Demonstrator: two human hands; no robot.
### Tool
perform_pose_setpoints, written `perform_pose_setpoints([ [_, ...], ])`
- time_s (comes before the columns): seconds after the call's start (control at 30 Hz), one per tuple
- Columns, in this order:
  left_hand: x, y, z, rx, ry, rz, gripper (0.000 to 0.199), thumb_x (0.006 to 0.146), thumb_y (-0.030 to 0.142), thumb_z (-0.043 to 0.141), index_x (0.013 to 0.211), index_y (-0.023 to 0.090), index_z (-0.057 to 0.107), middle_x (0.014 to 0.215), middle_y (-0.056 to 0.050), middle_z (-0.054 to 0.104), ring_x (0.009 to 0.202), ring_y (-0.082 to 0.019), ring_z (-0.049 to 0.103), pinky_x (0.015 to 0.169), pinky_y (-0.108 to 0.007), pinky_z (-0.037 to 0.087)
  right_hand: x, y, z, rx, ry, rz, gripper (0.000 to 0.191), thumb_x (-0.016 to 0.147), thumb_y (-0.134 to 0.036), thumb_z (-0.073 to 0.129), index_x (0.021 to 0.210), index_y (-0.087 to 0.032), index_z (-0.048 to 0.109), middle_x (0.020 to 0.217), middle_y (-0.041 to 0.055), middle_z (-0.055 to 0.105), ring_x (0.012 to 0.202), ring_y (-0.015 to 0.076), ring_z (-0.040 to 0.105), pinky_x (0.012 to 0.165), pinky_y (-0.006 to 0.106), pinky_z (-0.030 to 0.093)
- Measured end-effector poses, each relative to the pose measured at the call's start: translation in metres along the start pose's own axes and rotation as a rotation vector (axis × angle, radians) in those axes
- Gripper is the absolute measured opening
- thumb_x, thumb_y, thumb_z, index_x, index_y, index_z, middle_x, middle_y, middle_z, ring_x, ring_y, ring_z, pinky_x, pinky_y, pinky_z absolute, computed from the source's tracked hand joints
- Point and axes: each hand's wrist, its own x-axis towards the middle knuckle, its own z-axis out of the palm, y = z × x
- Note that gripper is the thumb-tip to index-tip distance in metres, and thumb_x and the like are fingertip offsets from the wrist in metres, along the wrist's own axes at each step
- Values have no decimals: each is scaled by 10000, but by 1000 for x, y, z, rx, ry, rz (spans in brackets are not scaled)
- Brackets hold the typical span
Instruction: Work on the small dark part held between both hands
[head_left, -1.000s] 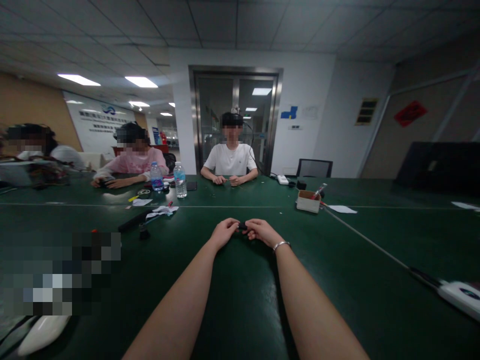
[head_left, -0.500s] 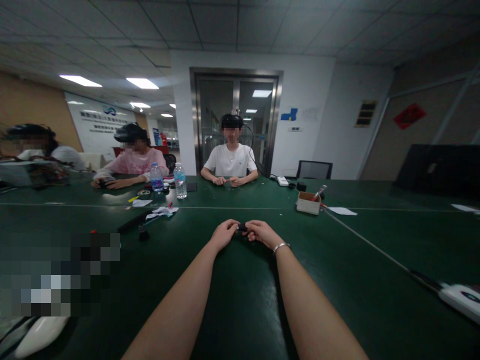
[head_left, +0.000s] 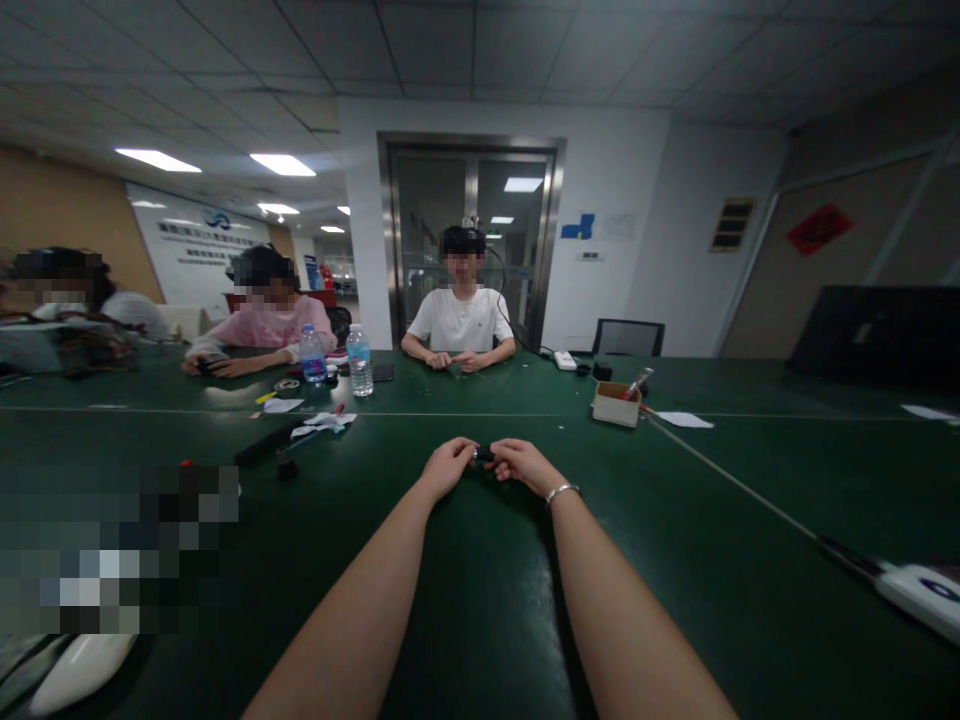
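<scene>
Both my hands meet over the dark green table (head_left: 480,620) and pinch one small black object with a silvery part (head_left: 484,454) between them. My left hand (head_left: 448,466) closes its fingertips on the silvery left end. On the black right end are the fingers of my right hand (head_left: 523,464), whose wrist carries a silver bangle (head_left: 562,492). The object is too small and too much covered by fingers to name its kind.
Across the table sits a person in white (head_left: 463,320); a person in pink (head_left: 274,325) is further left. Two water bottles (head_left: 360,362) stand at the back left. A small cardboard box (head_left: 616,408) holds a few items. A white power strip (head_left: 919,595) lies at right, its cable crossing the table.
The view has shifted very slightly. My hands keep the same hold, and a little more of the object's silvery part shows between the fingers.
</scene>
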Motion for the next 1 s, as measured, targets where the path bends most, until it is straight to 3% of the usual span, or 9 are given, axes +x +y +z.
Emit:
perform_pose_setpoints([
  [0.13,-1,0,-1,-28,-20,-20,449,834,505,394,997,164,636,767,-39,639,677,-145,550,645,-250,408,-1,0,1,-7,8,2,95,815,-194,605,832,-102,588,668,83,670,449,65,553,474,179,504],
  [0.3,1,-3,-1,-6,-13,1,373,816,440,455,999,170,635,777,-34,636,717,-145,562,689,-248,416,-1,0,0,-13,4,6,111,810,-197,614,845,-95,590,677,88,671,455,64,562,476,173,503],
  [0.67,0,-4,-1,21,-18,-5,417,848,454,383,1015,167,636,799,-44,637,700,-147,549,653,-249,415,0,0,-1,0,-1,-3,102,818,-186,604,844,-89,585,683,91,674,452,64,566,469,172,503],
  [1.0,-1,1,-1,23,-20,34,368,820,425,450,992,163,642,778,-40,633,731,-151,562,673,-246,413,0,-1,0,11,2,9,89,836,-179,581,847,-91,575,665,91,670,448,67,564,472,175,504],
])
